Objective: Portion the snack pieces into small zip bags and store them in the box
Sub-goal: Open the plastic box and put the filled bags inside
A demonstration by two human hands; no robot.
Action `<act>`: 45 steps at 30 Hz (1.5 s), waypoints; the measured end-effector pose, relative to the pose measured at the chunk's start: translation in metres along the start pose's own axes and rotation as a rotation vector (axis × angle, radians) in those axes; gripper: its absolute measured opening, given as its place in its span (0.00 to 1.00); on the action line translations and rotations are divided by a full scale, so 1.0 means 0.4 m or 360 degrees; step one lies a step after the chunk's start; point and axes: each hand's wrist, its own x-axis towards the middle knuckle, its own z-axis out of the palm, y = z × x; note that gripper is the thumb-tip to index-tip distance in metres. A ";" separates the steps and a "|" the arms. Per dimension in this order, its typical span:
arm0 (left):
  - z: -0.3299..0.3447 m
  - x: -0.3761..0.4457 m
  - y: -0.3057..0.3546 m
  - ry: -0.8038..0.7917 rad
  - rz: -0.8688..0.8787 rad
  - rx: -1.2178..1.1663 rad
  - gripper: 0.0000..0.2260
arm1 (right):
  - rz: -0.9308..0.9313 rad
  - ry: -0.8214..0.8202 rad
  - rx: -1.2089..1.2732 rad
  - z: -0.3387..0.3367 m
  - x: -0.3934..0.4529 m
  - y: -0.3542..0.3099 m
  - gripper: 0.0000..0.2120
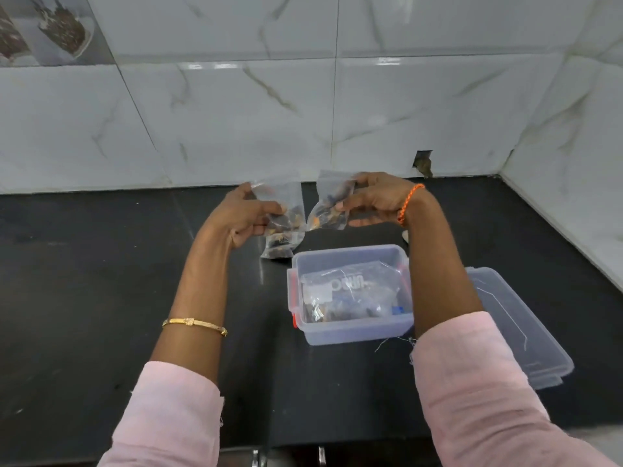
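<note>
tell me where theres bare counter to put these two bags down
Bare counter lies left of the left arm, and another strip runs between the box and the front edge. It is crowded behind the box, where a third bag lies, and to its right, where the lid sits.

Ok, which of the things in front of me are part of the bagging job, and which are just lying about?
Part of the job:
- zip bag in the left hand
- zip bag in the right hand
- filled bags on the counter
- open box, large bag inside
- box lid, off to the right

Lying about:
- pale object behind the right wrist, too hidden to identify
</note>
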 end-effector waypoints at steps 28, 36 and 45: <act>0.286 -0.182 -0.166 -0.0211 0.0335 0.3056 0.13 | 0.0306 0.0613 -0.1922 0.066 -0.160 0.235 0.20; 0.232 -0.155 -0.141 -0.0177 0.0261 0.2791 0.18 | 0.0400 0.0690 -0.1793 0.047 -0.159 0.239 0.26; 0.060 0.022 -0.048 0.0436 0.0064 0.1436 0.18 | 0.0040 0.0594 -0.0393 0.032 -0.018 0.079 0.01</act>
